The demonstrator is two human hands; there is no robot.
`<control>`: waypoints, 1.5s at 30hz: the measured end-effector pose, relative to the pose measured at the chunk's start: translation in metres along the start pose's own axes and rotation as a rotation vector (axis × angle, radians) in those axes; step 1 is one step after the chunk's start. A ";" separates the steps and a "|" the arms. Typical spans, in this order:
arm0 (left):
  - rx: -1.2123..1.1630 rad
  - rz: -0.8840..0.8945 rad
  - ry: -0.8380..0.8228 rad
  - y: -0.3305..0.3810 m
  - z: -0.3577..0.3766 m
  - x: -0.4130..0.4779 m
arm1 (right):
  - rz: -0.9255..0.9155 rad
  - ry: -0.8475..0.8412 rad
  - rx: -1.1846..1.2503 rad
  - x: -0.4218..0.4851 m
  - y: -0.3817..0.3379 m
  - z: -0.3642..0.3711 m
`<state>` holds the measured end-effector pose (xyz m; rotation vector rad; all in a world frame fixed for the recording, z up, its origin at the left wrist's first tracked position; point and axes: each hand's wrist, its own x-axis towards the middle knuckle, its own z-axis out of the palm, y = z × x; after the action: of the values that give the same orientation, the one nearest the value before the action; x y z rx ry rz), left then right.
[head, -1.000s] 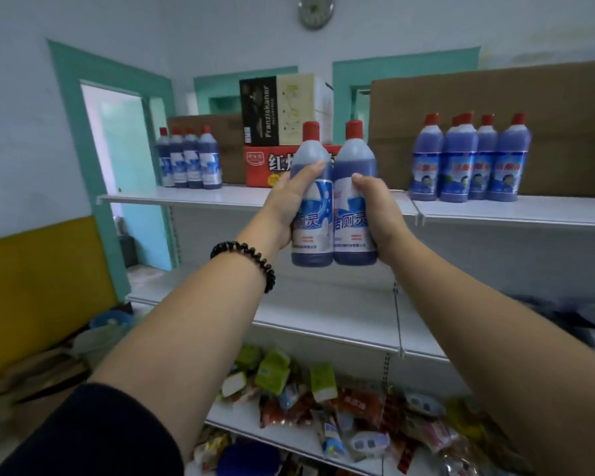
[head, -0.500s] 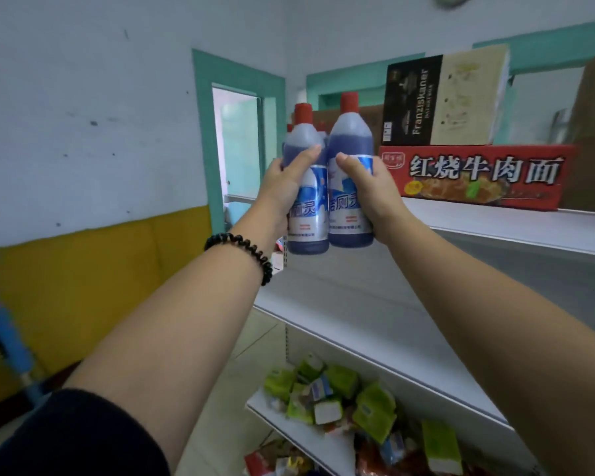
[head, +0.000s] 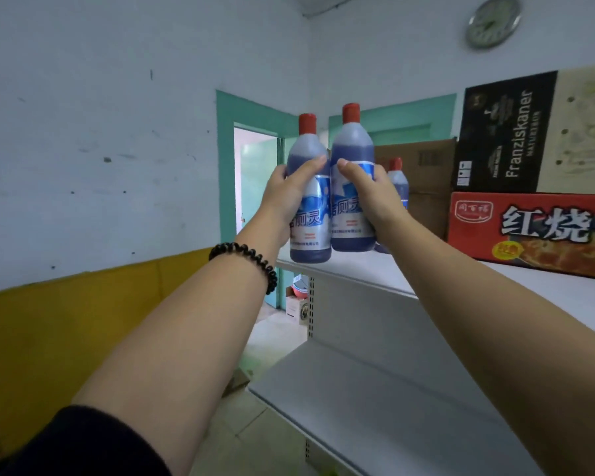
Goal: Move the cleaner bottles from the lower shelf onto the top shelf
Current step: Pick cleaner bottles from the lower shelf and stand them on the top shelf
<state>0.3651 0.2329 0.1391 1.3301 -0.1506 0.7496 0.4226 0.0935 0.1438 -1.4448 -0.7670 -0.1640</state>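
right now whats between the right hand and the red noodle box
Head view: one red-capped cleaner bottle on the top shelf, just past the right hand.

Pale, scuffed wall (head: 100, 115) on the left, yellow band (head: 66, 321) along its foot, teal door frame (head: 225, 166) beyond, round clock (head: 493, 20) high up, soft even light.

**Soft even light, fisheye warp, soft edges**

Flat diffuse indoor light, medium bright, no hard shadows. The brightest patch is the doorway (head: 255, 187), slightly washed out. There's a faint sheen on the top shelf (head: 547, 290) but no real glare, and it's dimmer underneath. Label print on the left cleaner bottle (head: 308, 218) and right cleaner bottle (head: 344, 211) reads fairly sharp. The clock (head: 493, 22) is blurred and the red carton (head: 529, 231) is a bit soft. Strong wide-angle stretch: shelf edges bow, and the sleeve (head: 83, 444) in the bottom corner is smeared.
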 end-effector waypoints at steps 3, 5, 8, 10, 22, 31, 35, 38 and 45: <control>0.002 -0.011 -0.010 -0.017 -0.014 0.035 | 0.020 0.029 -0.044 0.029 0.019 0.012; 0.000 -0.027 -0.021 -0.030 -0.024 0.058 | 0.021 0.045 -0.091 0.046 0.032 0.018; 0.036 -0.040 -0.028 -0.053 -0.040 0.093 | 0.046 0.060 -0.238 0.068 0.051 0.023; 0.049 -0.062 -0.067 -0.070 -0.050 0.116 | 0.082 0.056 -0.334 0.079 0.063 0.027; -0.059 -0.204 -0.324 -0.134 -0.064 0.202 | 0.338 0.288 -0.463 0.118 0.096 0.047; -0.113 -0.181 -0.365 -0.150 -0.057 0.223 | 0.266 0.407 -0.777 0.121 0.100 0.058; -0.109 -0.170 -0.370 -0.154 -0.056 0.228 | 0.244 0.429 -0.763 0.123 0.107 0.059; -0.129 -0.174 -0.380 -0.156 -0.057 0.231 | 0.198 0.460 -0.744 0.123 0.114 0.057; -0.104 -0.122 -0.410 -0.163 -0.060 0.233 | 0.156 0.479 -0.750 0.122 0.122 0.061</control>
<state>0.6170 0.3749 0.1078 1.3673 -0.4253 0.3536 0.5583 0.2117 0.1074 -2.0508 -0.1839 -0.7062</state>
